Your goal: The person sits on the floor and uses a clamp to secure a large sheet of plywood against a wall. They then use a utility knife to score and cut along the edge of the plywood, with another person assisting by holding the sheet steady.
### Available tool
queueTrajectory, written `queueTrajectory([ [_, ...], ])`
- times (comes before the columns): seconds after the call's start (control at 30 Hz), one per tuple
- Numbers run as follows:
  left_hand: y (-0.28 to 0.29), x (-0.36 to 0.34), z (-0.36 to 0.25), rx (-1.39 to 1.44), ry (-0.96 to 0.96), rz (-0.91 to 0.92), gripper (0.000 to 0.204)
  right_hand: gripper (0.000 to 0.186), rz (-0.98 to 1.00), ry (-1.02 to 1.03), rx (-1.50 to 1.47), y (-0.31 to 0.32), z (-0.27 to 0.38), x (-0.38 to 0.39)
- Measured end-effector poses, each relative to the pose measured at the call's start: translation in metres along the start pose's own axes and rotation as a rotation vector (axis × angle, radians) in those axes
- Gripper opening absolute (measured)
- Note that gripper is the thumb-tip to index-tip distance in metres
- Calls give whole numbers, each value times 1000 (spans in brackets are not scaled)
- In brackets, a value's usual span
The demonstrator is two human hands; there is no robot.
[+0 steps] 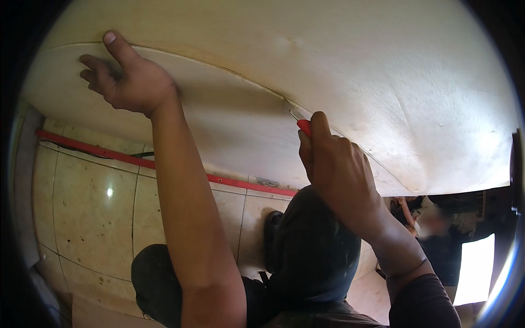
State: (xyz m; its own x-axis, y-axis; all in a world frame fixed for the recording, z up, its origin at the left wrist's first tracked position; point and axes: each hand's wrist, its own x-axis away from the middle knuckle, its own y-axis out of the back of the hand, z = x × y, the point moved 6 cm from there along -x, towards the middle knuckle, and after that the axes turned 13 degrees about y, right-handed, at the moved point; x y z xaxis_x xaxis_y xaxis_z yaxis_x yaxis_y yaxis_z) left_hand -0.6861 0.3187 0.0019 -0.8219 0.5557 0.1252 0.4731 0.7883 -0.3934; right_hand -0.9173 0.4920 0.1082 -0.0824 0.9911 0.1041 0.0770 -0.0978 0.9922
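A large cream-coloured covering (350, 49) fills the upper view, with a long curved seam (219, 66) running from upper left to lower right. My right hand (342, 164) is closed around a red-handled tool (304, 127) with a thin metal shaft; whether it is an awl or a small screwdriver I cannot tell. The tool's tip is at the seam, near the middle of the view. At the far left my left hand (134, 82) is open, its thumb raised at the seam and its fingers loosely bent, near the cream surface below it. Nothing shows in it.
Below the covering runs a red metal bar (229, 181), low over the tiled floor (93, 202). My knees (314, 246) are bent beneath my arms. At the right, beyond the covering's lower edge, another person (432, 218) is partly visible beside a bright white panel (474, 268).
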Motion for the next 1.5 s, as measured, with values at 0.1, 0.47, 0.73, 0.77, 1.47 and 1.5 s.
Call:
queueTrajectory([
  [0.1,1,-2,-2,-28,-28,-4,99,25,-84,60,49,-1,2,-1],
  [0.47,1,1,-5,-4,-96,16,98,26,-133,96,18,-5,-23,14],
  [0.73,2,1,-5,-19,-75,34,95,23,-193,154,154,-10,-49,36],
  [0.77,3,0,-7,-16,-65,30,94,23,-210,182,159,-9,-51,37],
  [1.47,7,25,-18,-206,-143,-74,62,23,-31,-46,105,-22,-133,93],
  [1.5,8,26,-21,-278,-134,-92,60,22,-36,-36,117,-24,-135,93],
])
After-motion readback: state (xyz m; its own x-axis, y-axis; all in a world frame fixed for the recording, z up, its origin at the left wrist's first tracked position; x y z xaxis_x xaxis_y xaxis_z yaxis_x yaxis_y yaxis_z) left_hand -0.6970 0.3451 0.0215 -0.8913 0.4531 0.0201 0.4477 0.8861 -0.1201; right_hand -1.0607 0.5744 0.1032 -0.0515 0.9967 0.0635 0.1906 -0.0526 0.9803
